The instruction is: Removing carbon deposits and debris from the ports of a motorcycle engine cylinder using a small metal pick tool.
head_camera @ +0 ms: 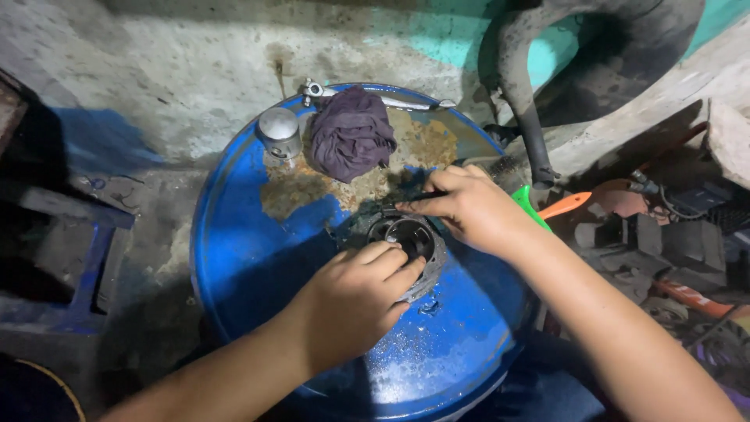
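Observation:
A dark metal engine cylinder (406, 234) with a round bore lies on the rusty top of a blue drum (250, 250). My left hand (355, 301) grips the cylinder's near rim, fingers curled over its edge. My right hand (469, 205) rests at the far side and pinches a thin dark tool (418, 197) that points at the rim. A green handle (527, 205) shows just behind that wrist; whether the hand holds it is unclear.
A shiny piston (280, 134) and a crumpled purple rag (351, 133) sit on the drum's far part, with a metal wrench (375, 98) at its back rim. A black tyre (594, 55) leans behind. Engine parts and an orange-handled tool (564, 205) crowd the right.

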